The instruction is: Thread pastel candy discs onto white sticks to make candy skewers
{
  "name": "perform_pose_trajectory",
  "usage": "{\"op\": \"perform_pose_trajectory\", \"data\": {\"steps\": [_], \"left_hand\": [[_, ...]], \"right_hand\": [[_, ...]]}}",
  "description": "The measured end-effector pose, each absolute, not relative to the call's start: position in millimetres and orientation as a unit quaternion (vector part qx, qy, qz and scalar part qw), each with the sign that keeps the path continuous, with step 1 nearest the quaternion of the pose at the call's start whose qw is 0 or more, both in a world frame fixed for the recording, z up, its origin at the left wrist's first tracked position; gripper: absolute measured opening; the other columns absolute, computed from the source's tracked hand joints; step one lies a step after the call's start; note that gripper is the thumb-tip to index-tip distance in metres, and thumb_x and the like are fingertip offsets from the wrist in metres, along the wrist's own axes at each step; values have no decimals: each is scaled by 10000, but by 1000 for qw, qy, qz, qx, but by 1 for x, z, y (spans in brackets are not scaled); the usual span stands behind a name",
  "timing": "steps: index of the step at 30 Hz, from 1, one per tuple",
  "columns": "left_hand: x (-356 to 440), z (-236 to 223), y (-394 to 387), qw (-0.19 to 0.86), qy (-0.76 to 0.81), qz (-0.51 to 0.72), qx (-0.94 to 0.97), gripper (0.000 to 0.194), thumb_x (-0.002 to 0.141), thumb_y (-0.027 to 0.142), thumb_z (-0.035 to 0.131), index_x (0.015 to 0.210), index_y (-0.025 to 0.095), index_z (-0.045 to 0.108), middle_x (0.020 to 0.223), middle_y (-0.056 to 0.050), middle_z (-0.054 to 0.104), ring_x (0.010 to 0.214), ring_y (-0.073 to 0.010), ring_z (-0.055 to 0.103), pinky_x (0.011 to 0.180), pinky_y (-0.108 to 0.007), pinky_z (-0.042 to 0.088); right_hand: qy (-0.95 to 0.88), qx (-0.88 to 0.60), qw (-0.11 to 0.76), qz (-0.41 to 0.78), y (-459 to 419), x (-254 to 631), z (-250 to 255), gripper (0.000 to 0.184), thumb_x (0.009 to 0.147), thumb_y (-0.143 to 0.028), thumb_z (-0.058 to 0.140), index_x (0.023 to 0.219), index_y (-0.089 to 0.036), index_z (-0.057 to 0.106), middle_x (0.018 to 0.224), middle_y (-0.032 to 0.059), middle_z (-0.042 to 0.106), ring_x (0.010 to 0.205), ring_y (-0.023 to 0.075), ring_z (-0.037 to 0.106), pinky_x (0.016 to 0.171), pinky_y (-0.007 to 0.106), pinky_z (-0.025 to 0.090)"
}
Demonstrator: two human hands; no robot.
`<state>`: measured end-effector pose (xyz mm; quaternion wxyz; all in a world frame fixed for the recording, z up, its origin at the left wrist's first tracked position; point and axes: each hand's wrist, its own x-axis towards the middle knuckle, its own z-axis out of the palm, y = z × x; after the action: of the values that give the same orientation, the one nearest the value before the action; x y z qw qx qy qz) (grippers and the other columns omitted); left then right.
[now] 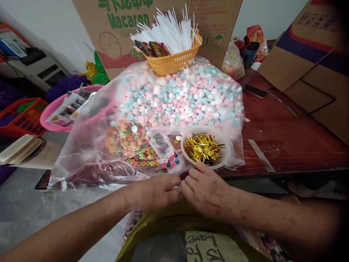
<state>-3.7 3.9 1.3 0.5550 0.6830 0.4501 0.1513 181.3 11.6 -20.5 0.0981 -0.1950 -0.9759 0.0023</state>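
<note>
My left hand (156,191) and my right hand (205,189) meet at the table's front edge, both with fingers closed. A small whitish bit shows between the fingertips, but what they pinch is mostly hidden. Just beyond my right hand is a clear round tub (227,153) of gold twist ties (204,148). A small printed packet (164,147) lies left of the tub, among colourful ring-shaped candies (140,160). Behind them, a large clear plastic bag (89,145) holds many pink, white and blue round candies (174,98).
An orange basket (174,62) of white sticks (174,32) stands behind the candies, before a cardboard box (215,22). A pink basket (49,122) with packets is at left. A phone (255,90) and another carton (308,69) are at right on the red table (294,145).
</note>
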Motion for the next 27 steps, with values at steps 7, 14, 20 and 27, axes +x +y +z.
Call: {"op": "perform_pose_trajectory", "data": {"steps": [7,14,20,27], "left_hand": [[-5,-16,-4,10,341,172,924,254,868,170,423,1050,164,601,985,-126,671,766,-213,595,670,-341,458],[-5,-23,4,47,441,226,867,191,849,220,475,923,186,648,885,-97,688,743,-192,599,675,-311,440],[0,-31,13,394,602,385,578,196,807,337,540,736,165,601,594,9,557,549,-97,478,525,-206,380],[10,-26,19,612,546,485,303,250,639,361,702,675,147,577,481,50,505,358,-29,358,363,-156,254]], "right_hand": [[-560,-416,53,715,22,178,-13,169,787,-233,339,632,-200,399,409,-80,320,357,80,328,395,209,316],[-752,-415,19,511,72,206,12,234,810,-272,385,626,-177,493,514,-18,508,487,97,468,477,210,339],[-820,-570,-21,38,123,206,-28,226,761,-147,418,669,-163,623,685,83,632,631,162,551,522,254,345],[-829,-559,-9,-6,121,210,-25,181,729,-130,459,750,-181,632,825,80,645,518,112,502,434,241,252]]}}
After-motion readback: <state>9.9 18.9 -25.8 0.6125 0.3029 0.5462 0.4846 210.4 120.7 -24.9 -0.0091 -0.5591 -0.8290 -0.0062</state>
